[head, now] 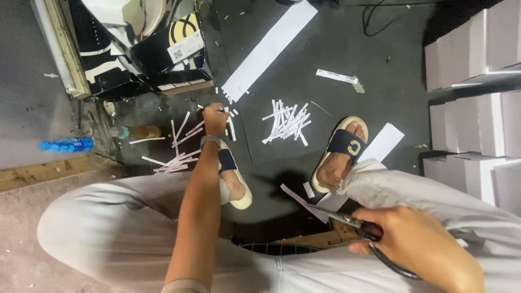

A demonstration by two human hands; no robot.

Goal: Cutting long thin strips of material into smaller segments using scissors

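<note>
My left hand reaches down to the dark floor and pinches a thin white paper strip among scattered strips near my left foot. A watch sits on that wrist. My right hand rests over my right knee and grips a pair of black-handled scissors, blades pointing left toward a white paper piece. A heap of cut white strips lies between my sandalled feet.
A long white paper sheet lies on the floor ahead. Black and white boxes are piled at upper left, white boxes stacked at right. A blue bottle and a clear bottle lie at left.
</note>
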